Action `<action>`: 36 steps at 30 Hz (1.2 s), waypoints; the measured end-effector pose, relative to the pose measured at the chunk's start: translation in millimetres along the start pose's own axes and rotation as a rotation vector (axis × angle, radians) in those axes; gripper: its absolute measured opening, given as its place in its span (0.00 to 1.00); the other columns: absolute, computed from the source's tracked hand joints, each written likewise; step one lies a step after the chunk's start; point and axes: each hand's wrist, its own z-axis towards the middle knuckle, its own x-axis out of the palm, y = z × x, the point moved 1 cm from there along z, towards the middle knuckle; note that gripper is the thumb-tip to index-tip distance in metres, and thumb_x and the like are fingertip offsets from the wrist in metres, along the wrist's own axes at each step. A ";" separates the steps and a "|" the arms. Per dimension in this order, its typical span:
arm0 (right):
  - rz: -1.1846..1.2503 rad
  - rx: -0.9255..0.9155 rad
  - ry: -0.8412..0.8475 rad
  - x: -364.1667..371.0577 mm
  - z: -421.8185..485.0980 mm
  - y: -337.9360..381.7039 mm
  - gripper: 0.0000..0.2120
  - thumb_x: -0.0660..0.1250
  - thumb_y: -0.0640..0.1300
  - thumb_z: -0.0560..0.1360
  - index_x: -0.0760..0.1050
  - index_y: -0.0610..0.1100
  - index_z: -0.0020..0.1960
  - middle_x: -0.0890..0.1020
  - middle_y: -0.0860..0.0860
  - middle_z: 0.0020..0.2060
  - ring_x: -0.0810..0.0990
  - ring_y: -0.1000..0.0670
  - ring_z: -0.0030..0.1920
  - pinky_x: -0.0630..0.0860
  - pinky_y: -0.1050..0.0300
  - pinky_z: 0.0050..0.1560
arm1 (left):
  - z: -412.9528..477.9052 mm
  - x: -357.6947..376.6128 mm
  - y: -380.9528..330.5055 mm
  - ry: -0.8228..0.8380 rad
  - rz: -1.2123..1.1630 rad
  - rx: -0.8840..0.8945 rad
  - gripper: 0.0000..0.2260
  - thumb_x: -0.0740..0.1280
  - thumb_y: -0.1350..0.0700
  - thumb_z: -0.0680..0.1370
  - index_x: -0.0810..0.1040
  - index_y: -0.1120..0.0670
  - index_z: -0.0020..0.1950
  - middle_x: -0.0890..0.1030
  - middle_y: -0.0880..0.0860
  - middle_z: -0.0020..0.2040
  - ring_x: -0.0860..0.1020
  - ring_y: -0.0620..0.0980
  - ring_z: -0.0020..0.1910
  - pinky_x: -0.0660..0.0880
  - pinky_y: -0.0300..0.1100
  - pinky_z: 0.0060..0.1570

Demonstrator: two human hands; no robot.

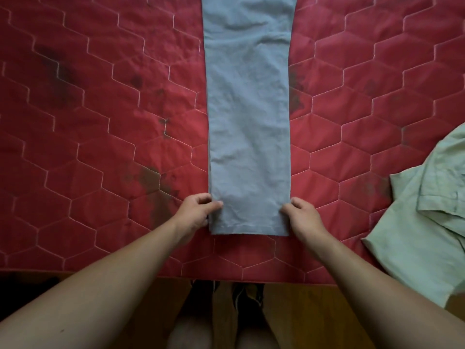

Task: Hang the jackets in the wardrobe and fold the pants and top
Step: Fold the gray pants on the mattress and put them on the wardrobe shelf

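Nearest, a wooden floor [302, 318] is being shown below the bed's edge. On the red quilted bed [100, 127], the near hem of the pants [249, 122] is being pinched at both corners. The left corner is being held by the left grip [195, 212] and the right corner by the right grip [304, 217]. The grey-blue pants are being kept flat as one long strip running away from the person. The pale green top [422, 235] is being left crumpled to the right, apart from the pants, overhanging the bed's near edge.

Grey pants [249, 117] flat, pale-green top [425, 222] crumpled
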 end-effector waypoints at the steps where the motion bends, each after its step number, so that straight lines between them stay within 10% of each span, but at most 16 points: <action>1: 0.010 -0.019 0.031 1.4 2.2 2.8 0.06 0.67 0.37 0.76 0.75 0.40 0.40 0.74 0.48 0.34 0.71 0.49 0.37 0.64 0.54 0.36 | 1.4 1.1 1.4 0.009 -0.001 -0.004 0.02 0.71 0.61 0.78 0.83 0.56 0.47 0.86 0.55 0.48 0.83 0.51 0.49 0.76 0.51 0.55; 9: 0.109 -0.030 0.136 10.9 8.0 1.5 0.08 0.70 0.32 0.75 0.83 0.43 0.43 0.87 0.54 0.36 0.85 0.54 0.38 0.78 0.64 0.36 | 11.4 -2.4 20.7 -0.059 0.049 0.066 0.04 0.65 0.59 0.83 0.77 0.58 0.50 0.82 0.57 0.46 0.80 0.53 0.45 0.78 0.47 0.46; 17: -0.306 -0.077 0.163 1.0 -5.1 -26.1 0.13 0.69 0.51 0.70 0.78 0.50 0.54 0.86 0.54 0.49 0.85 0.49 0.50 0.80 0.43 0.56 | 0.1 -8.7 39.3 -0.064 0.246 0.065 0.09 0.69 0.62 0.79 0.71 0.54 0.55 0.81 0.58 0.43 0.81 0.54 0.43 0.80 0.56 0.52; 21: -0.136 -0.179 -0.025 4.3 6.7 5.5 0.17 0.74 0.40 0.73 0.67 0.47 0.53 0.80 0.51 0.44 0.80 0.49 0.43 0.80 0.46 0.48 | 8.3 -7.3 8.5 -0.140 0.185 0.214 0.24 0.70 0.65 0.76 0.65 0.44 0.63 0.80 0.56 0.44 0.79 0.51 0.42 0.79 0.49 0.46; 27: -0.169 -0.244 0.080 10.5 43.7 46.5 0.16 0.67 0.28 0.71 0.73 0.48 0.48 0.77 0.51 0.40 0.74 0.50 0.38 0.70 0.57 0.37 | 38.4 -0.4 -37.8 -0.096 0.329 0.350 0.18 0.66 0.73 0.73 0.80 0.54 0.56 0.82 0.50 0.49 0.80 0.46 0.46 0.77 0.31 0.42; 36: -0.115 0.024 0.293 8.0 10.9 -23.2 0.18 0.68 0.25 0.72 0.80 0.48 0.44 0.78 0.46 0.39 0.74 0.47 0.38 0.68 0.57 0.36 | 3.6 -20.9 12.3 0.093 0.205 0.041 0.15 0.64 0.74 0.76 0.79 0.56 0.53 0.78 0.56 0.46 0.77 0.54 0.44 0.75 0.43 0.41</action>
